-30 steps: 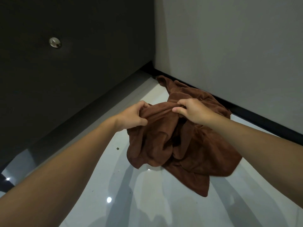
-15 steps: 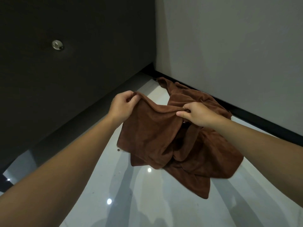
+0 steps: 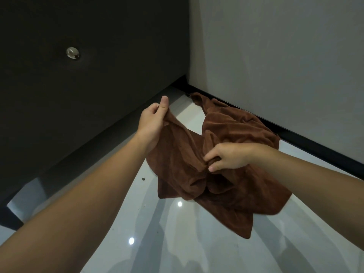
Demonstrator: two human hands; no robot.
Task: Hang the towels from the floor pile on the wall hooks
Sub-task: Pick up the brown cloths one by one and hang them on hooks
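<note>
Slanting down-right from left hand (image 3: 151, 123) to right hand (image 3: 229, 158) (each grip pinching its edge), brown towel (image 3: 177, 162).

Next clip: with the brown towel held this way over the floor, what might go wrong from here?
1. The left hand pinches only a thin edge of the towel; it may slip free as more weight lifts.
2. The right hand grips a bunched fold, and the cloth seems to run into the pile behind; a second towel might drag along.
3. The hook is a small round knob, so a crumpled towel could slide off.
</note>
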